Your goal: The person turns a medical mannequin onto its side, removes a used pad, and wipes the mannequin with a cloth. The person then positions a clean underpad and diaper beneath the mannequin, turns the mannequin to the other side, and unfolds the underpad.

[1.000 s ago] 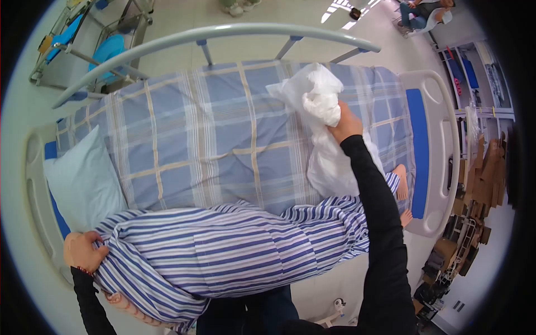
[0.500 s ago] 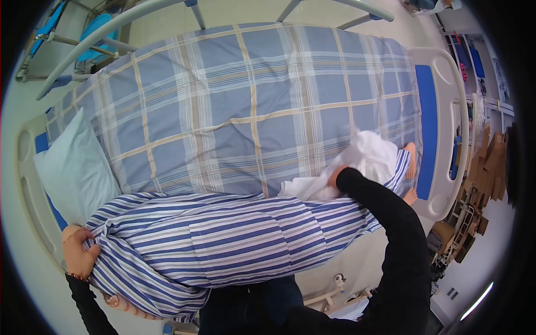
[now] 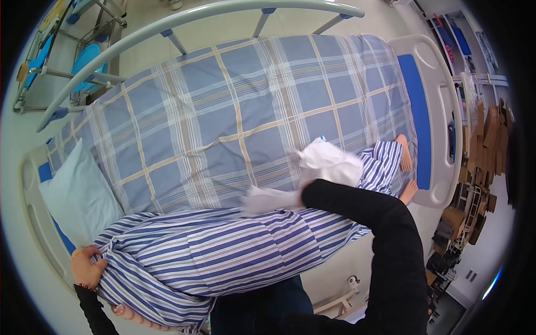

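A figure in a blue-and-white striped pajama top (image 3: 223,245) and striped pants (image 3: 381,166) lies on its side along the near bed edge, bare feet (image 3: 409,191) at the right. Whether it is a person or a manikin I cannot tell. My left hand (image 3: 88,268) is closed with curled fingers on the pajama top at the collar end, beside the pillow (image 3: 84,192). Over the hip and legs, my right hand (image 3: 305,191), mostly hidden by its black sleeve, grips a crumpled white cloth (image 3: 332,162). Part of the cloth is smeared by motion.
A plaid sheet (image 3: 206,111) covers the bed. A raised side rail (image 3: 212,10) runs along the far side, and a footboard (image 3: 444,123) stands at the right. Beyond the rail is a blue-seated chair (image 3: 86,64); cardboard (image 3: 486,139) leans at the far right.
My right hand has moved left along the body with the white cloth, baring more of the striped pants. My left hand stays at the collar end. The view has shifted slightly.
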A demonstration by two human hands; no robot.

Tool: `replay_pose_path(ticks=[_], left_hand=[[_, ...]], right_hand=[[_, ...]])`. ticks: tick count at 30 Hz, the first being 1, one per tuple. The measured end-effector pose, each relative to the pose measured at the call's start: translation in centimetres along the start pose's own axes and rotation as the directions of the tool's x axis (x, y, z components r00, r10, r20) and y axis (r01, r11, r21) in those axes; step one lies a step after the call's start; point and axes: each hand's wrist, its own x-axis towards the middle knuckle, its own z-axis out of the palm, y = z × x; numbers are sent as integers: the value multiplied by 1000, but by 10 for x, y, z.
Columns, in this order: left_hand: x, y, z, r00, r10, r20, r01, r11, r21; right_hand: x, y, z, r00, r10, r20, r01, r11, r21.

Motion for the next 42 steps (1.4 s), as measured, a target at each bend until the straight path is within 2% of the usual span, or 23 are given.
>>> replay_pose_path(ticks=[1, 3, 6, 7, 8, 11, 13, 15, 17, 18, 20, 22, 24, 28, 30, 32, 33, 35, 36, 37, 40, 41, 42], left_hand=[[3, -1, -1, 1000, 18, 11, -18, 1000, -1], [3, 4, -3, 999, 40, 18, -39, 999, -32], [10, 28, -20, 992, -12, 125, 13, 1000, -9], [15, 26, -19, 993, -1, 120, 0, 1000, 8], [23, 25, -19, 990, -10, 142, 6, 1000, 26], [66, 11, 4, 982, 12, 190, -22, 998, 53], [94, 7, 16, 967, 8, 255, -27, 997, 72], [132, 4, 29, 941, -5, 340, -9, 999, 42], [229, -95, 102, 770, 392, 503, -487, 871, 68], [260, -131, 124, 600, 558, 573, -720, 689, 83], [259, -49, 93, 730, 156, 665, -425, 866, 263], [274, -26, 105, 869, -9, 494, -210, 898, 385], [285, -17, 110, 888, 150, 435, -283, 924, 259], [341, -62, 177, 881, 373, 292, -466, 793, 392], [318, -48, 172, 947, 300, 111, -309, 948, 75], [271, -20, 138, 970, 242, 16, -241, 969, -48], [228, 6, 112, 969, 175, -177, -194, 977, -94], [172, -7, 84, 859, 115, -499, -210, 968, -140], [158, -17, 91, 774, 147, -615, -276, 954, -120], [120, 1, 65, 715, 193, -672, -409, 895, -178], [-69, 27, 0, 575, 216, -789, -672, 674, -306], [-131, 26, 3, 690, 152, -707, -573, 712, -406], [-261, 16, 42, 718, -18, -696, -475, 718, -509]], right_hand=[[-15, -10, -9, 996, 67, -62, -66, 997, 30], [-68, 44, -17, 902, 426, -70, -431, 878, -210], [-145, 112, -43, 528, 813, -246, -807, 390, -445], [-170, 97, -86, 551, 734, -398, -820, 387, -422], [-185, 94, -123, 536, 762, -364, -826, 386, -410], [-210, 107, -185, 573, 608, -549, -800, 561, -213], [-207, 108, -202, 409, 672, -617, -883, 462, -82], [-187, 149, -190, 295, 545, -785, -879, 478, 2], [-167, 183, -172, 185, 503, -844, -893, 445, 70], [-153, 197, -174, 134, 462, -877, -892, 442, 97], [-142, 213, -169, 62, 329, -942, -907, 413, 84], [-143, 201, -169, -28, 156, -987, -941, 328, 78], [-151, 169, -172, 60, 209, -976, -925, 379, 24], [-186, 59, -134, 148, 118, -982, -748, 663, -33], [-212, -15, -82, 181, 166, -969, -625, 780, 17], [-234, -69, 7, 197, 261, -945, -604, 791, 93], [-245, -91, 55, 219, 348, -911, -612, 777, 149], [-255, -132, 164, 199, 568, -799, -672, 672, 310], [-255, -148, 157, 194, 550, -812, -663, 684, 305], [-260, -155, 210, 298, 743, -600, -736, 579, 352], [-225, -155, 358, 549, 836, -6, -829, 545, 124], [-201, -158, 363, 624, 762, 174, -765, 641, -63], [-169, -145, 371, 685, 671, 285, -603, 741, -296]])
